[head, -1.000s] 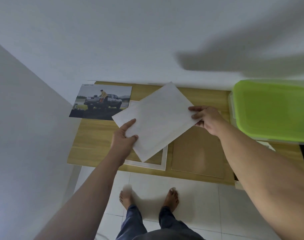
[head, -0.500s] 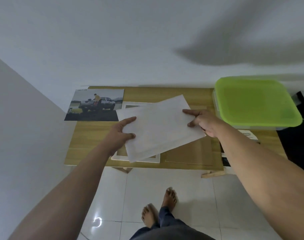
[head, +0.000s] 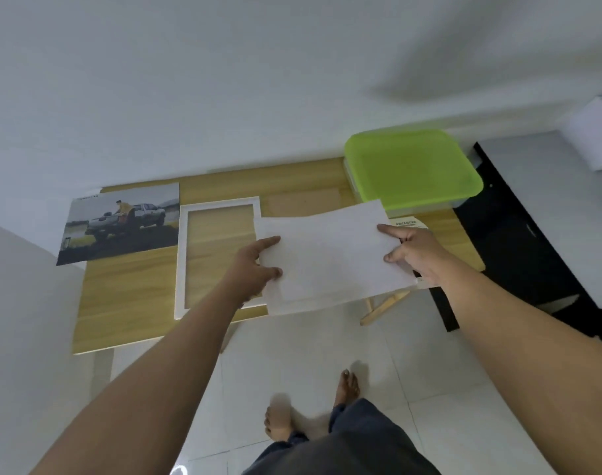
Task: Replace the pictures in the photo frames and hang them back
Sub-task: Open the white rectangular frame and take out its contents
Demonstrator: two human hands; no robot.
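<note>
Just left of the grip on white sheet (head: 330, 258): white frame (head: 180, 262) flat on table (head: 128, 296). Beyond, rightward: green-lidded box (head: 412, 169). Nearer side: open air above floor (head: 327, 341).

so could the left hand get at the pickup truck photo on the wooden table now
Probably not yet: the left hand pinches the white paper sheet. Once freed, only the flat white frame lies between it and the pickup truck photo.

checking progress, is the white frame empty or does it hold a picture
Empty: inside the white frame only the wooden table shows.
</note>
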